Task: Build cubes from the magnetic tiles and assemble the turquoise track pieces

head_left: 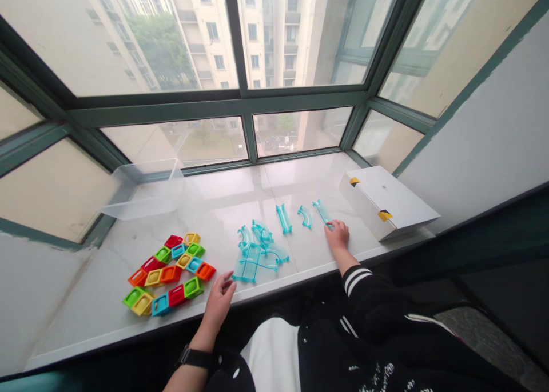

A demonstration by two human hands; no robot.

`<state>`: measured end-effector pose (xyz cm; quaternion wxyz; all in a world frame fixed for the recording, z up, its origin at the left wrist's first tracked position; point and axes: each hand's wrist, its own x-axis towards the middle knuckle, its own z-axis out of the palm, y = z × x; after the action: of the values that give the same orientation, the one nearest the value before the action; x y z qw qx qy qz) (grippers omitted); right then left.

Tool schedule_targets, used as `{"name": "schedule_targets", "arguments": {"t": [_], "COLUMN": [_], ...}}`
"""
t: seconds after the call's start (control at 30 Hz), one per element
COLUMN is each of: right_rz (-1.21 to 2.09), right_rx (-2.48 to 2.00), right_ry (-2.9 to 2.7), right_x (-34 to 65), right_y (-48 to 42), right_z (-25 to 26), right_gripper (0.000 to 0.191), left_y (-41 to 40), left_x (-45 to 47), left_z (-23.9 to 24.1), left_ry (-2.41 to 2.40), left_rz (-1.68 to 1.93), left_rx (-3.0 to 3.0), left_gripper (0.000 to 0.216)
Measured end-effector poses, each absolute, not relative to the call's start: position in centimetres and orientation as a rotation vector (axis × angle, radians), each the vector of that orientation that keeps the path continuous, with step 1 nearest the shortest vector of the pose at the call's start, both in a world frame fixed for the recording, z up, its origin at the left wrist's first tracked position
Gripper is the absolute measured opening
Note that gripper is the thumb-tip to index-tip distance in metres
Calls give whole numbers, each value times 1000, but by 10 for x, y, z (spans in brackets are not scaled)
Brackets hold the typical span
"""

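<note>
My right hand has its fingers closed at the near end of a straight, see-through teal track piece; the fingertips partly hide that end. Just left of it lie a curved track piece and another straight track piece, each apart from the others. My left hand rests at the front of the sill with loosely curved fingers and nothing in them. Its fingertips are close to the corner of a heap of teal track pieces, straight and curved, lying over one another.
Several red, yellow, green, blue and orange block-like pieces lie in joined rows at the left. Behind them stands a clear plastic bin. A white box with yellow-black tabs sits at the right. Windows border the white sill.
</note>
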<state>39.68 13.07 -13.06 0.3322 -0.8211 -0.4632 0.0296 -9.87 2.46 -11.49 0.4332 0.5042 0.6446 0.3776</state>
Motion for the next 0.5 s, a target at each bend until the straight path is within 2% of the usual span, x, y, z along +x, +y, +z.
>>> {"name": "schedule_targets", "arguments": {"t": [0.5], "right_rz": [69], "right_rx": [-2166], "right_ry": [-1197], "right_x": [395], "right_y": [131], "right_z": [-130], "right_gripper": [26], "left_y": [26], "left_x": [-100], "left_z": [-113], "left_ry": [1606], "left_rz": [937], "left_rx": [1245], "left_gripper": [64]}}
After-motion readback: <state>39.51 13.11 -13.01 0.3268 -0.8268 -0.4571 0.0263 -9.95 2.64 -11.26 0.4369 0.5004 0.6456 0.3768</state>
